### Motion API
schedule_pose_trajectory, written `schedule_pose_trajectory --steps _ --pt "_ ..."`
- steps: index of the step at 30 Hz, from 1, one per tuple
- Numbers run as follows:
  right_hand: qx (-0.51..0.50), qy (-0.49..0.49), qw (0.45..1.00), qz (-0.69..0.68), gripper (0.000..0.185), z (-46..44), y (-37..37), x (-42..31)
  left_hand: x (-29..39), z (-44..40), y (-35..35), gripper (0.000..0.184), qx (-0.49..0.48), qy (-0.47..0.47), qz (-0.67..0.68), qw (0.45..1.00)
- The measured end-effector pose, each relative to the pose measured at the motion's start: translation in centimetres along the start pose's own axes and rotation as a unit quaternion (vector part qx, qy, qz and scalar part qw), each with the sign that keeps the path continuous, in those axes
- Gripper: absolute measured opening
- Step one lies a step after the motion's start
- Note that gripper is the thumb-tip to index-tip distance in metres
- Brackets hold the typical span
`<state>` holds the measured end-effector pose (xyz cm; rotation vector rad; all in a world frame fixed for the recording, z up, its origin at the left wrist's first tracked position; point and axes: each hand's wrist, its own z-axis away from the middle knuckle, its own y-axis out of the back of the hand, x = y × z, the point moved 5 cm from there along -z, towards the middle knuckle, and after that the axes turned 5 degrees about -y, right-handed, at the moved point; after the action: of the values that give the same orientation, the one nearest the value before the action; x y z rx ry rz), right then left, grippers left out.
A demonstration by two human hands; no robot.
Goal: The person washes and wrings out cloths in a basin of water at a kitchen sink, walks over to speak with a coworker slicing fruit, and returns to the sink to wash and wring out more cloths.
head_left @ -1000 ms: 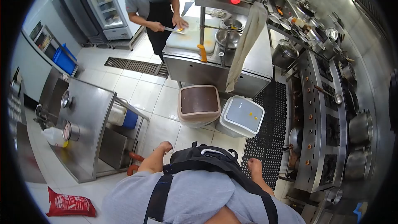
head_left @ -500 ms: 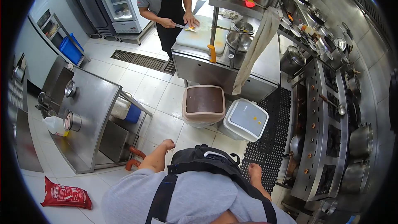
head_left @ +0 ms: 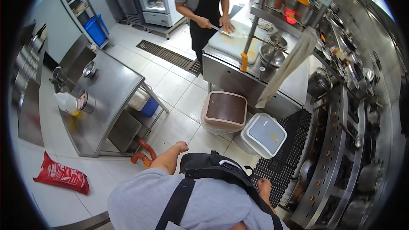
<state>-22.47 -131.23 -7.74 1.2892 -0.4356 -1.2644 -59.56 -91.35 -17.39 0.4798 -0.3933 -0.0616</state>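
My left hand (head_left: 182, 146) hangs in front of the body, loosely curled into a fist with nothing in it, above the white floor tiles beside a black bag (head_left: 213, 162) worn on my front. To the right of the bag, my right hand (head_left: 263, 184) is also curled closed and empty, over the edge of the black rubber mat (head_left: 283, 162). Nearest beyond the hands stand a beige bin (head_left: 225, 110) with a brown lid and a white bin (head_left: 266, 134) with a grey lid and orange scraps on it.
A co-worker (head_left: 204, 12) holds a knife at a cutting board (head_left: 233, 44) on the steel counter. A steel table (head_left: 115, 87) and orange pipes (head_left: 146, 150) are at left, a red bag (head_left: 63, 173) lower left, stoves (head_left: 330, 166) at right.
The view has turned left, so the bins, counter and co-worker appear further right. The body has moved slightly relative to the floor. Both my hands stay curled at the sides of the bag.
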Motion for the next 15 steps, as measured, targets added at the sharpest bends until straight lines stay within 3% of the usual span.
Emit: schedule_pose_trajectory --steps 3,5,9,11,15 --pt "-0.011 0.016 1.000 -0.007 0.017 0.1 0.6 -1.1 -0.6 -0.8 -0.4 0.027 -0.035 0.036 -0.011 0.999" --pt "-0.005 0.039 0.999 0.035 0.018 0.4 1.0 -1.7 0.2 0.0 -0.6 0.027 0.000 -0.025 -0.040 0.999" --pt "-0.010 0.039 0.999 0.013 0.019 0.3 1.8 -2.5 0.0 -0.5 -0.9 0.028 0.000 -0.012 -0.057 0.998" --pt "-0.075 -0.054 0.995 -0.023 0.018 1.6 3.4 -4.3 -0.2 -0.5 -0.9 0.029 0.012 -0.018 -0.057 0.998" --pt "-0.049 0.005 0.999 0.002 0.019 0.8 2.3 -2.5 0.2 0.1 -0.5 0.030 0.012 -0.016 -0.066 0.998"
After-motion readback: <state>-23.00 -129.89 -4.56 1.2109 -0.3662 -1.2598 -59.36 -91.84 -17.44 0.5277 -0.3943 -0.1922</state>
